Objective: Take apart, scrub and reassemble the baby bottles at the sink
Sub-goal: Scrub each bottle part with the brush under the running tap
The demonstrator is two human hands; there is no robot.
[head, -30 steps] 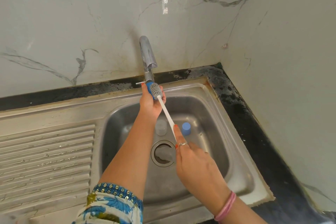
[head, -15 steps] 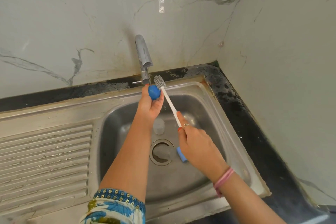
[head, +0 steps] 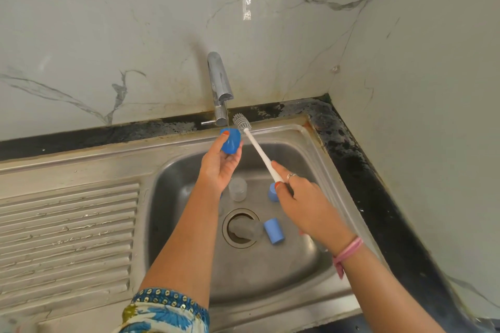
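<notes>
Scrubbing stage: left hand (head: 220, 167) pinches the blue cap (head: 230, 141) at its fingertips under the tap (head: 220, 89), a thin trickle above it; right hand (head: 303, 203) clamps the brush (head: 242, 121), bristles just beside the cap; next, likely work them inside

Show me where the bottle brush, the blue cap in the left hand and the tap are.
bottle brush (head: 242, 122), head view, bristle head.
blue cap (head: 230, 141), head view, side wall.
tap (head: 219, 79), head view, spout.
</notes>
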